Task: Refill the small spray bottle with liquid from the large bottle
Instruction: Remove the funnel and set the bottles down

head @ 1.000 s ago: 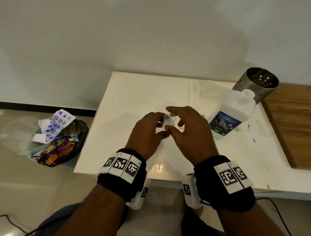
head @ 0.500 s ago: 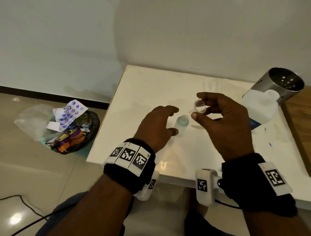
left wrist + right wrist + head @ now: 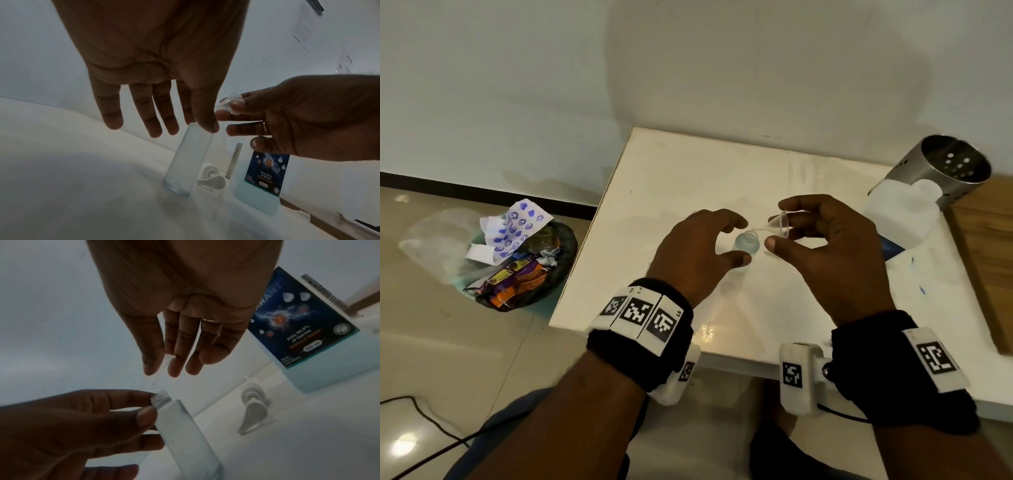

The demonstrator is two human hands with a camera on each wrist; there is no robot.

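The small clear spray bottle (image 3: pixel 749 244) stands uncapped on the white table (image 3: pixel 688 171), with pale liquid inside. My left hand (image 3: pixel 739 240) steadies it near the neck between thumb and index finger. My right hand (image 3: pixel 775 229) pinches a tiny clear funnel (image 3: pixel 780 222), tilted, its thin spout just above the bottle's threaded mouth (image 3: pixel 161 396). The large translucent bottle (image 3: pixel 900 212) with a blue label (image 3: pixel 304 321) stands to the right, behind my right hand. The white spray head (image 3: pixel 255 407) lies on the table between the two bottles.
A perforated metal cylinder (image 3: pixel 955 168) stands behind the large bottle at the back right. A wooden surface (image 3: pixel 989 257) adjoins the table's right side. On the floor to the left sit a full rubbish bag (image 3: pixel 517 260) and a black cable (image 3: pixel 431 428).
The right hand lifted the funnel off the bottle and away to the right, then brought it back tilted, spout at the mouth. The left hand let go, then closed on the bottle again.
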